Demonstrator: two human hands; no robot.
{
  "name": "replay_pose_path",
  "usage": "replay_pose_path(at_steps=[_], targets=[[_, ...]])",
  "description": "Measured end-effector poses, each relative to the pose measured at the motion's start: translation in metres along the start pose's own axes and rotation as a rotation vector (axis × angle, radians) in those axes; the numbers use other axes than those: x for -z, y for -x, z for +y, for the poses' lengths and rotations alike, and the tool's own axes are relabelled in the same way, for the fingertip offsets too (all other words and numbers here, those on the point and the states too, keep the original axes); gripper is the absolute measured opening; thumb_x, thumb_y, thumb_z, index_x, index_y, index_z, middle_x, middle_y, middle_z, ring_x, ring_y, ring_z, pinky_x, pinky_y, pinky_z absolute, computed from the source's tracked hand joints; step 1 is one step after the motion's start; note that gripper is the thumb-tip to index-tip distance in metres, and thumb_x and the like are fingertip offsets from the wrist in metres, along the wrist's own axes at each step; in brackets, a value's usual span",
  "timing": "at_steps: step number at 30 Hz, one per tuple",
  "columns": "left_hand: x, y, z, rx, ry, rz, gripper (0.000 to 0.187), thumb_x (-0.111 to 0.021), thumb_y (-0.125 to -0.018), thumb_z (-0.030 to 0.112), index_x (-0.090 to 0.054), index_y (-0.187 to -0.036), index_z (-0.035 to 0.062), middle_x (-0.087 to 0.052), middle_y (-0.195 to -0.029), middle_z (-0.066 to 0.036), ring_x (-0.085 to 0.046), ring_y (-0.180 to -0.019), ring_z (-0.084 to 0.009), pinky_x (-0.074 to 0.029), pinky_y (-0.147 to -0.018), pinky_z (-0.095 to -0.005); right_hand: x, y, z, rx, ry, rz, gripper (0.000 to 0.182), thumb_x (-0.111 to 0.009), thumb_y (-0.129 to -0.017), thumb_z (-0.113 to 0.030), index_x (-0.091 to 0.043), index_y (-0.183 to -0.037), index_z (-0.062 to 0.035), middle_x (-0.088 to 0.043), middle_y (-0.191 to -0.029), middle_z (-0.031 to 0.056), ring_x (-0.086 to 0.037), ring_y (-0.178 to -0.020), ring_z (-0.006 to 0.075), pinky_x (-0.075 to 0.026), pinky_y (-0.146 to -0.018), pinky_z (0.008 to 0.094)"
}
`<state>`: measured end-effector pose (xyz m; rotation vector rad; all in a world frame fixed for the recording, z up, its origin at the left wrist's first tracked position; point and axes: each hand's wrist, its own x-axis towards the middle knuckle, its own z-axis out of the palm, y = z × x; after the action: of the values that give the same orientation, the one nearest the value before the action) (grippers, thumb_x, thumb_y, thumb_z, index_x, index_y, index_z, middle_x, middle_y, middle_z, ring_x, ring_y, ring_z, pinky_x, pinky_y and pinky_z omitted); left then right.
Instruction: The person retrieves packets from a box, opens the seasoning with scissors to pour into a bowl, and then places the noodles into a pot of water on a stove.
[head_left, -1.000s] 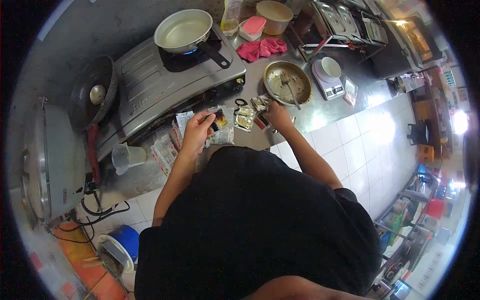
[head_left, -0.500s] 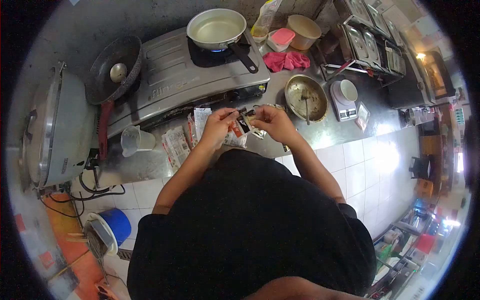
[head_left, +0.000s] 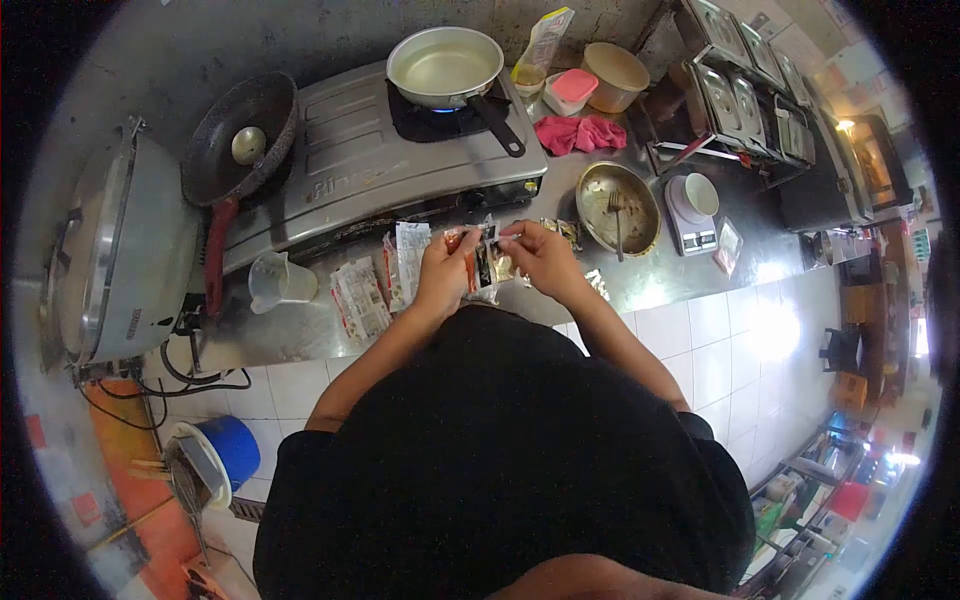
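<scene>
My left hand (head_left: 446,272) is closed around a small red, black and silver seasoning sachet (head_left: 486,262), held upright over the counter's front edge. On the other side, my right hand (head_left: 545,262) pinches at the sachet's upper edge with thumb and forefinger. Whether the sachet is torn open cannot be made out. Left of my hands lie flat instant noodle packets (head_left: 360,298), white with print and some red. Gold and silver wrappers (head_left: 566,232) lie beyond my right hand, partly hidden by it.
A pan of liquid (head_left: 446,66) sits over a lit flame on the gas stove (head_left: 345,150). A dark wok (head_left: 240,140) with a ladle stands left of it. Nearby are a measuring jug (head_left: 282,284), a metal bowl (head_left: 640,190) with a fork, and a scale (head_left: 694,232).
The sachet has turned from a slant to more upright between my hands. My right fingers have shifted to its upper edge. The whole view has moved slightly.
</scene>
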<state>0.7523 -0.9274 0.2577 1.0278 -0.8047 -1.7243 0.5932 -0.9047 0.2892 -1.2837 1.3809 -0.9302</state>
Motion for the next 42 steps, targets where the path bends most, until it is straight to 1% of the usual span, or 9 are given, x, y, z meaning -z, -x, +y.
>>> replay_pose_path(at_steps=[7, 9, 13, 15, 18, 21, 30, 36, 42], targets=[[-0.008, 0.011, 0.013, 0.002, -0.07, -0.111, 0.017, -0.049, -0.09, 0.016, -0.053, -0.101, 0.0041, -0.056, -0.082, -0.003, -0.056, -0.069, -0.0086, -0.047, -0.058, -0.0218, 0.006, -0.004, 0.011, 0.191, -0.133, 0.069, 0.01, -0.066, -0.078, -0.011, -0.061, -0.083, -0.0028, -0.06, -0.083, 0.0038, -0.051, -0.064, 0.0067, -0.042, -0.054, 0.0209], [-0.013, 0.014, 0.012, -0.059, -0.016, -0.142, 0.016, -0.051, -0.089, 0.014, -0.055, -0.101, 0.0043, -0.055, -0.077, 0.0, -0.051, -0.065, -0.0061, -0.042, -0.058, -0.0203, 0.006, -0.004, 0.009, 0.185, -0.274, 0.032, 0.008, -0.066, -0.078, -0.009, -0.063, -0.082, -0.0034, -0.058, -0.091, 0.0028, -0.05, -0.065, 0.0062, -0.041, -0.056, 0.0198], [-0.018, 0.017, 0.016, -0.053, 0.128, -0.166, 0.016, -0.052, -0.088, 0.012, -0.055, -0.101, 0.0038, -0.055, -0.077, 0.001, -0.049, -0.062, -0.0043, -0.04, -0.054, -0.0177, 0.0, 0.001, 0.001, 0.021, -0.488, -0.021, 0.003, -0.063, -0.078, -0.005, -0.063, -0.079, -0.0021, -0.059, -0.091, 0.0052, -0.051, -0.067, 0.0078, -0.041, -0.059, 0.0189], [-0.022, 0.022, 0.024, -0.038, 0.167, -0.135, 0.016, -0.053, -0.087, 0.01, -0.055, -0.101, 0.0036, -0.054, -0.075, 0.002, -0.046, -0.059, -0.003, -0.039, -0.053, -0.0166, 0.0, 0.0, 0.003, 0.054, -0.544, 0.021, 0.005, -0.064, -0.078, -0.005, -0.062, -0.082, -0.002, -0.06, -0.078, 0.0006, -0.049, -0.064, 0.0055, -0.04, -0.058, 0.0188], [-0.002, 0.023, 0.025, -0.049, -0.101, -0.262, 0.015, -0.055, -0.086, 0.009, -0.055, -0.1, 0.0032, -0.053, -0.076, 0.002, -0.047, -0.063, -0.0028, -0.039, -0.057, -0.0169, 0.0, 0.002, -0.001, 0.084, -0.447, 0.057, 0.006, -0.064, -0.078, -0.005, -0.062, -0.082, -0.0016, -0.061, -0.074, 0.0015, -0.05, -0.065, 0.0054, -0.04, -0.058, 0.0191], [-0.019, 0.025, 0.028, -0.187, -0.184, -0.164, 0.016, -0.056, -0.084, 0.006, -0.055, -0.099, 0.0032, -0.052, -0.075, 0.003, -0.044, -0.062, -0.0011, -0.037, -0.054, -0.016, 0.001, 0.006, -0.007, 0.086, -0.414, 0.095, 0.008, -0.065, -0.078, -0.004, -0.062, -0.084, -0.0008, -0.062, -0.077, 0.0027, -0.052, -0.066, 0.0056, -0.041, -0.06, 0.0191], [-0.018, 0.024, 0.036, -0.247, -0.236, -0.189, 0.018, -0.057, -0.083, 0.002, -0.054, -0.101, 0.0022, -0.051, -0.072, 0.003, -0.042, -0.061, -0.0017, -0.035, -0.054, -0.0165, 0.008, 0.006, -0.021, 0.049, -0.385, 0.036, 0.013, -0.066, -0.077, -0.005, -0.061, -0.087, 0.0005, -0.062, -0.078, 0.0028, -0.054, -0.068, 0.0062, -0.043, -0.062, 0.0198], [-0.017, 0.017, 0.045, 0.031, -0.161, -0.248, 0.013, -0.057, -0.083, 0.004, -0.06, -0.095, 0.0002, -0.057, -0.073, 0.001, -0.052, -0.068, -0.0045, -0.042, -0.061, -0.0186, 0.005, 0.018, -0.023, 0.098, -0.345, -0.008, 0.009, -0.067, -0.076, -0.007, -0.063, -0.079, -0.0003, -0.062, -0.074, 0.0029, -0.055, -0.068, 0.0066, -0.043, -0.062, 0.0199], [-0.028, 0.024, 0.048, -0.087, -0.229, -0.271, 0.01, -0.058, -0.083, 0.005, -0.061, -0.09, -0.0007, -0.058, -0.073, 0.0, -0.052, -0.066, -0.0043, -0.041, -0.058, -0.0195, 0.02, 0.015, -0.035, 0.276, -0.072, 0.068, 0.006, -0.067, -0.075, -0.006, -0.064, -0.073, -0.001, -0.063, -0.075, 0.0046, -0.057, -0.069, 0.0088, -0.044, -0.063, 0.0214]])
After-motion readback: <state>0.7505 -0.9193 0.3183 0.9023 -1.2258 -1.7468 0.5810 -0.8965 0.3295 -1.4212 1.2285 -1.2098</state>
